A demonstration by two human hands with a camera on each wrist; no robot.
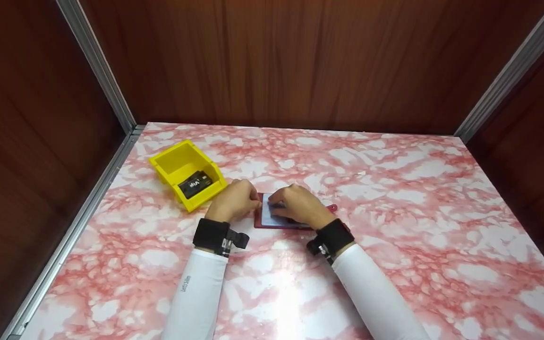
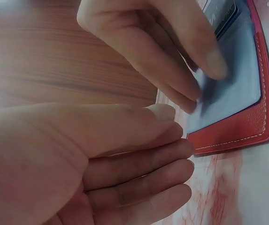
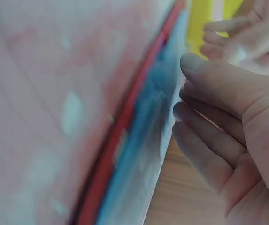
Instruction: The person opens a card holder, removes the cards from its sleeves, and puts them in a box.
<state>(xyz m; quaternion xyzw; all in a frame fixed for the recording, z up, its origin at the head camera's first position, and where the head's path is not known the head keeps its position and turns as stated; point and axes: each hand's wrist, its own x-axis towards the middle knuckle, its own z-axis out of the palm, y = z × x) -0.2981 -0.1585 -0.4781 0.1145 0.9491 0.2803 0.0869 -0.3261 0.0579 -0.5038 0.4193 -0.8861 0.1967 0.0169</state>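
Currently, working from the left: a yellow plastic open-fronted bin (image 1: pixel 184 172) stands on the pink-and-white marbled tabletop (image 1: pixel 395 212), with one black card marked "Vip" (image 1: pixel 195 183) lying inside it. That card, by my reading, has not yet been transferred.

Just right of the bin, the left hand (image 1: pixel 233 200) rests at the left edge of a red leather card wallet with a blue lining (image 1: pixel 279 222), which lies open and flat on the tabletop between the two hands. In the left wrist view its fingers (image 2: pixel 139 173) are only lightly bent, side by side, tips touching the wallet's red rim — steadying it, not gripping.

The right hand (image 1: pixel 300 205) lies over the wallet. Its fingertips (image 2: pixel 204 79) press down on a pale card (image 2: pixel 204 93) against the blue lining, fingers nearly straight; judged, a card is being worked into a slot and is not fully seated.

Hard to verify — the right wrist view is heavily blurred, showing only red and blue edges. The right hand hides most of the wallet's slots from the head camera, so how many cards are already stowed cannot be told.
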